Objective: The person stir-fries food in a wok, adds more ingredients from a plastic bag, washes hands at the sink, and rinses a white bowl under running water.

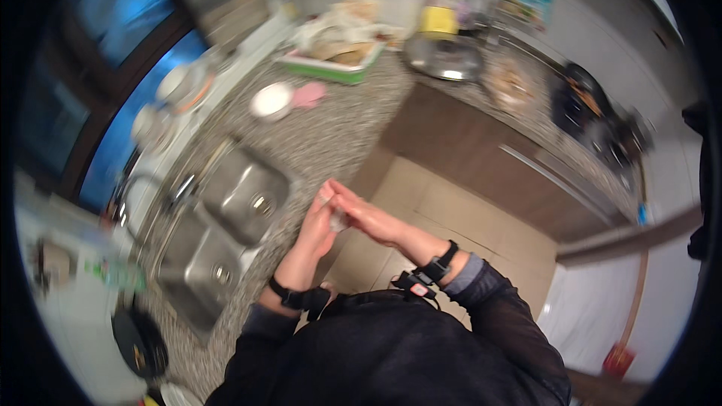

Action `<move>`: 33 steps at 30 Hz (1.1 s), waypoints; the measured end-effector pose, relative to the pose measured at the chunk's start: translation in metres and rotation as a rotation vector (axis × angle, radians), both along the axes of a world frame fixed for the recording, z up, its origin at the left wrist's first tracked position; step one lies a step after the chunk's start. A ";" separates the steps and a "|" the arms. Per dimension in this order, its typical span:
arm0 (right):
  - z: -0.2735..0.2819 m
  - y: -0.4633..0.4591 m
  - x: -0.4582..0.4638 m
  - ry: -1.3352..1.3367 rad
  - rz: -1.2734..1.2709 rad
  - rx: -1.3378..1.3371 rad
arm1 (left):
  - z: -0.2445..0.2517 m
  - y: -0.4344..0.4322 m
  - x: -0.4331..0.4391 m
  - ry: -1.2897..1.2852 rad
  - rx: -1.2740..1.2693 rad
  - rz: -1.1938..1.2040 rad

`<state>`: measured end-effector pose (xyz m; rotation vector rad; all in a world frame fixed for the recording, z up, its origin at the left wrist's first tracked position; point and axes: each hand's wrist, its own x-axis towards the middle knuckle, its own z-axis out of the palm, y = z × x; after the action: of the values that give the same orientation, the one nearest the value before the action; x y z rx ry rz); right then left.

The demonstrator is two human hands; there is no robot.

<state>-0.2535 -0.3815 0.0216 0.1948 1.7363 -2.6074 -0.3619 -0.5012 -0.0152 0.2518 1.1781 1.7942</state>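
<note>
In front of my body, at the counter's edge, my two hands meet with fingertips together. Between the palms is a small whitish, crumpled piece (338, 221), perhaps tissue or thin plastic; blur hides which. My left hand (317, 224) presses it from the sink side. From the other side my right hand (369, 217) closes against it, fingers laid over the left fingertips. To the left of my hands, a double stainless steel sink (246, 197) is set into the speckled granite counter (333, 129).
A white bowl (272, 100) and a pink cloth-like piece (308, 95) lie beyond the sink. Further back stands a green-and-white tray (333, 70) holding bags. A metal lid (445, 59) and a black pan (589, 87) occupy the other counter. Another black pan (139, 344) sits lower left.
</note>
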 end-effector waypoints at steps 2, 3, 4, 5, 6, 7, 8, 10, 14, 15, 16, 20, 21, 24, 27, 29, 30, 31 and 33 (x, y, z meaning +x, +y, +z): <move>0.003 -0.018 -0.030 0.020 0.147 0.126 | -0.011 -0.044 -0.029 -0.049 0.094 0.195; 0.004 -0.028 -0.051 -0.019 0.162 0.197 | -0.017 -0.065 -0.043 -0.099 0.140 0.306; 0.003 -0.041 -0.071 -0.043 0.149 0.290 | -0.021 -0.094 -0.057 -0.143 0.121 0.355; 0.002 -0.056 -0.090 -0.002 0.139 0.364 | -0.023 -0.132 -0.071 -0.172 0.191 0.365; -0.002 -0.070 -0.117 -0.013 0.166 0.500 | -0.029 -0.167 -0.082 -0.215 0.320 0.466; -0.005 -0.086 -0.145 0.015 0.200 0.636 | -0.033 -0.200 -0.099 -0.203 0.319 0.523; -0.011 -0.102 -0.171 0.079 0.234 0.676 | -0.035 -0.241 -0.112 -0.208 0.342 0.548; -0.023 -0.144 -0.232 0.166 0.281 0.946 | -0.035 -0.311 -0.133 -0.256 0.288 0.748; -0.045 -0.209 -0.325 0.225 0.437 1.774 | -0.016 -0.390 -0.157 -0.410 0.424 0.867; -0.050 -0.217 -0.339 0.333 0.434 1.939 | -0.013 -0.397 -0.162 -0.385 0.435 0.877; -0.051 -0.221 -0.355 0.349 0.534 2.026 | -0.012 -0.400 -0.168 -0.361 0.446 0.888; -0.057 -0.216 -0.393 0.127 0.546 2.345 | -0.017 -0.411 -0.203 -0.445 0.426 1.013; -0.061 -0.219 -0.398 0.075 0.489 2.339 | -0.019 -0.413 -0.212 -0.467 0.491 0.959; -0.079 -0.269 -0.408 -0.112 0.548 1.613 | -0.020 -0.404 -0.237 -0.411 0.522 0.982; -0.097 -0.352 -0.392 -0.139 0.505 0.455 | -0.024 -0.368 -0.245 -0.531 0.485 1.136; -0.098 -0.400 -0.384 -0.261 0.316 0.102 | -0.036 -0.349 -0.234 -0.457 0.287 1.088; -0.100 -0.417 -0.374 -0.230 0.205 -0.203 | -0.039 -0.356 -0.234 -0.398 0.258 1.083; -0.102 -0.433 -0.362 -0.191 0.080 -0.500 | -0.045 -0.357 -0.232 -0.440 0.312 0.993; -0.112 -0.444 -0.359 0.077 0.453 0.019 | -0.050 -0.386 -0.240 -0.023 0.778 0.497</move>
<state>-0.6127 -0.8251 -0.0907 -0.2715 1.5956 -2.2935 -0.6017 -0.8871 -0.0657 0.4035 0.4860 2.6386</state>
